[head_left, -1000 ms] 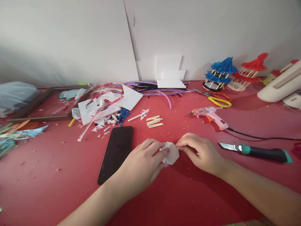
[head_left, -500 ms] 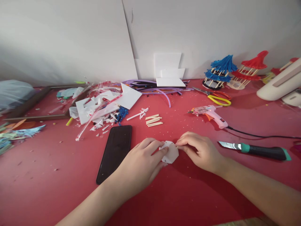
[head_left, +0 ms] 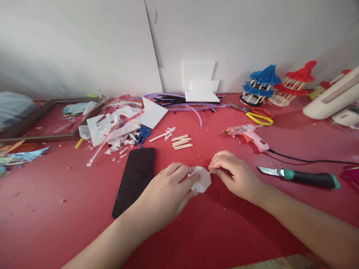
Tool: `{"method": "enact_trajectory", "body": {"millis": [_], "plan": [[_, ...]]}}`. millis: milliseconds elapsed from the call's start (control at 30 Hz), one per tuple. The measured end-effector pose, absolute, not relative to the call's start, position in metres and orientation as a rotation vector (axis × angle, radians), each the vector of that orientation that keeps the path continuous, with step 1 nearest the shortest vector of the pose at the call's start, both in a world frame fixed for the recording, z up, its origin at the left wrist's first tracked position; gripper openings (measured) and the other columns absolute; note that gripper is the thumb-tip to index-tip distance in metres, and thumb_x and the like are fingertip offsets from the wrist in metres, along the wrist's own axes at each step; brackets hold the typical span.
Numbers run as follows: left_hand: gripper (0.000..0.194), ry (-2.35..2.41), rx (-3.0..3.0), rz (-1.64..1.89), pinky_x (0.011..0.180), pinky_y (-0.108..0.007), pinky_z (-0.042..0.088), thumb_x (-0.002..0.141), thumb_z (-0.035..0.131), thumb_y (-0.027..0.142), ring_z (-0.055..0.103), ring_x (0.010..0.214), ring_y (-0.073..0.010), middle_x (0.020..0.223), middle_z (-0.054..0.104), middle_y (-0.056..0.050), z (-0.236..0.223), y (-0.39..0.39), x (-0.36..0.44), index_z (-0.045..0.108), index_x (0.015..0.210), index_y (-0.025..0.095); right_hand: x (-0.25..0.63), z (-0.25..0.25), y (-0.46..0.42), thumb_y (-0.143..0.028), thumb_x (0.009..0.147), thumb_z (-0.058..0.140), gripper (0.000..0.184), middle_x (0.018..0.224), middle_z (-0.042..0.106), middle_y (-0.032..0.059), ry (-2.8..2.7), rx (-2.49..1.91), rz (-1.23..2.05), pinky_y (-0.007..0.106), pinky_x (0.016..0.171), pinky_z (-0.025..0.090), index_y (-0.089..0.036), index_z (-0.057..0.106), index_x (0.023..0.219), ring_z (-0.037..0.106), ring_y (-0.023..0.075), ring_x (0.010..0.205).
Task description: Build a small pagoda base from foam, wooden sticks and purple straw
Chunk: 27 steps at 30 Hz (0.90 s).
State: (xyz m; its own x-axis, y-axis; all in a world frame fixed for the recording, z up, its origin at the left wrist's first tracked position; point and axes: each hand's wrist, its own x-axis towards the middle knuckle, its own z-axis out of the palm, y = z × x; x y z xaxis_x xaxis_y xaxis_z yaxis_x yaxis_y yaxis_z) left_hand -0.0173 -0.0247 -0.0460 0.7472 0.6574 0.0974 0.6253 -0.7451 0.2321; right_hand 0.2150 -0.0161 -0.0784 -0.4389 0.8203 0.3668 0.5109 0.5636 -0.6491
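A small white many-sided foam board piece (head_left: pixel 203 182) with a few dark holes near its edge lies on the red table. My left hand (head_left: pixel 172 188) grips it from the left, fingers on top and thumb at its near edge. At its right edge, my right hand (head_left: pixel 232 173) pinches a short pale wooden stick (head_left: pixel 209 172), its tip against the board. Most of the stick is hidden by the fingers. Behind the hands lie several similar wooden sticks (head_left: pixel 182 142). A black phone (head_left: pixel 134 181) rests left of my left hand.
Right of my hands lie a utility knife (head_left: pixel 300 176) with its blade out, a pink glue gun (head_left: pixel 249 135) with a cord, and scissors (head_left: pixel 258 116). Blue (head_left: pixel 262 86) and red (head_left: pixel 295 84) little pavilions stand behind. White scraps (head_left: pixel 120 127) and a brown frame (head_left: pixel 42 139) are at left.
The camera view has shifted slightly. My right hand has tilted the stick more upright at the board's right edge, while my left hand keeps its hold on the board.
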Motion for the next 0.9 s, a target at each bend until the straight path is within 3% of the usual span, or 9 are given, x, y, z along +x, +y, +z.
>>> {"method": "enact_trajectory", "body": {"millis": [267,900], "plan": [[0.03,1.02,2.739,0.225,0.085,-0.044,0.054,0.092,0.05,0.022,0.058,0.1,-0.0259,0.111,0.062,-0.009,-0.0487,-0.0239,-0.0184,0.058,0.121,0.02,0.2126,-0.0798,-0.0179,-0.007,0.09,0.046,0.018,0.085,0.062,0.0052,-2.191,-1.005,0.514,0.036,0.078,0.051,-0.02,0.057,0.088,0.055,0.0196,0.092],[0.033,1.02,2.776,0.213,0.084,-0.046,0.055,0.09,0.054,0.023,0.059,0.101,-0.0274,0.112,0.063,-0.009,-0.0453,-0.0248,-0.0163,0.057,0.122,0.017,0.209,-0.0801,-0.0232,-0.008,0.091,0.048,0.013,0.081,0.062,0.0072,-2.255,-1.009,0.293,0.034,0.076,0.048,-0.015,0.058,0.087,0.051,0.0196,0.087]]}}
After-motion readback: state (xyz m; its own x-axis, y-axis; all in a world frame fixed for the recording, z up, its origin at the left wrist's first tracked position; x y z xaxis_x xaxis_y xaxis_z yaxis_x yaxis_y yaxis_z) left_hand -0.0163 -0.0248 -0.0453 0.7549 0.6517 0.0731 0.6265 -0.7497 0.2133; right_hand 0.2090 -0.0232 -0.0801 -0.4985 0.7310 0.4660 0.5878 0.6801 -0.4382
